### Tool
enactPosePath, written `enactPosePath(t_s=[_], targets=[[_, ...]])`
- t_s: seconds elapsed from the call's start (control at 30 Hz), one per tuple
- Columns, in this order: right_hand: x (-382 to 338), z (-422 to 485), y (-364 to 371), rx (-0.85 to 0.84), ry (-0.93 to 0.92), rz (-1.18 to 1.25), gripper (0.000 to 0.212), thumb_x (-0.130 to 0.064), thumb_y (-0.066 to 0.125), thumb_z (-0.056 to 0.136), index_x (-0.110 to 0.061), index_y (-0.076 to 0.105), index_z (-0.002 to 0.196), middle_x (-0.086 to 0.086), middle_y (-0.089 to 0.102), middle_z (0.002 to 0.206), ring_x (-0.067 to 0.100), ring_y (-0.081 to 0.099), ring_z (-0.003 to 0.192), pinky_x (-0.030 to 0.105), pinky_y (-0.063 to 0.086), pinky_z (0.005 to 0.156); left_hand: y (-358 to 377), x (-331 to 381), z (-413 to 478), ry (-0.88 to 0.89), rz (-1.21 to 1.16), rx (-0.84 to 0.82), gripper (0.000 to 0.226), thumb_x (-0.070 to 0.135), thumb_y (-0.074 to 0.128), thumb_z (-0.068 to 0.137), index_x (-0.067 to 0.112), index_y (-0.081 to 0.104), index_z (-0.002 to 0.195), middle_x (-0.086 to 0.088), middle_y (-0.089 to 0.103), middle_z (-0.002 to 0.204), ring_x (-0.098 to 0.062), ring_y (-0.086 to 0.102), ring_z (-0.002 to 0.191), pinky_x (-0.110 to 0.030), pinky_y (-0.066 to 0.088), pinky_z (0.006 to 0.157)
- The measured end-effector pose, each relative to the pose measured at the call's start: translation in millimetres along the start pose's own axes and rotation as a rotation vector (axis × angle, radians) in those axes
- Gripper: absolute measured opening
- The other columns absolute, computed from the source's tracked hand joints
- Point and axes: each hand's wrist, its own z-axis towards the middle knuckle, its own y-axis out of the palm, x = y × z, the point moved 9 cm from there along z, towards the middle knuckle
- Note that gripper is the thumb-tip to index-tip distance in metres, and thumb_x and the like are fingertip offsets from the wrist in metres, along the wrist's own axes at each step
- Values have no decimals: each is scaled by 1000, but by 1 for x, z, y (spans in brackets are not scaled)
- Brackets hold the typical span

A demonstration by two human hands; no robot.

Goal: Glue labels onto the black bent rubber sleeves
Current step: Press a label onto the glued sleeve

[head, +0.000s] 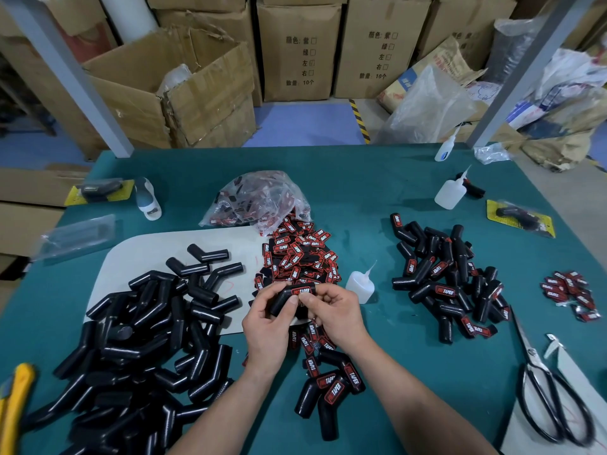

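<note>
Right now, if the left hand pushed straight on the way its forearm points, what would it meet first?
Probably the heap of red-and-black labels, just beyond the left hand and the black bent rubber sleeve it grips. How high the hand is held is unclear.

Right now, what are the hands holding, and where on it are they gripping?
Both hands hold one black bent rubber sleeve carrying a red label. The left hand grips its lower leg; the right hand pinches the labelled leg.

We see bare sleeves (pixel 138 349) heaped left on the surface (pixel 377 178), labels (pixel 299 254) centre, labelled sleeves (pixel 450 277) right, scissors (pixel 551 395) farther right
</note>
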Motion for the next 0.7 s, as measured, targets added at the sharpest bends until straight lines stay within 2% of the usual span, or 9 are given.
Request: enactPosePath(t_s=[0.13, 0.33, 0.57, 0.7], targets=[[-1, 0, 0, 4, -3, -8, 24, -15, 76, 88, -24, 69, 67, -1, 60, 52, 7, 47, 42, 17, 40, 45, 0, -2, 0, -11, 9, 8, 32, -4, 76, 88, 21, 75, 107, -2, 76, 112, -21, 70, 109, -30, 55, 99], [-4, -1, 1, -33, -19, 14, 17, -19, 73, 90, -25, 73, 75, 1, 63, 58, 9, 51, 46, 19, 44, 49, -2, -2, 1, -13, 4, 5, 30, -1, 77, 88, 21, 75, 109, 4, 77, 110, -14, 71, 105, -18, 54, 89], [-9, 0, 3, -86, -35, 36, 23, -15, 66, 95, -22, 72, 74, 4, 65, 62, 13, 54, 47, 21, 46, 50, -3, -2, 2, -1, 0, 13, 40, 2, 78, 88, 39, 77, 105, 4, 77, 109, -12, 72, 104, -20, 55, 90], [-10, 0, 5, -116, -36, 64, 23, -16, 63, 97, -17, 71, 75, 6, 65, 66, 15, 55, 50, 21, 47, 51, -4, -2, 3, 4, 1, 12, 42, 2, 78, 89, 41, 77, 104, 5, 77, 110, -12, 72, 103, -18, 55, 89]])
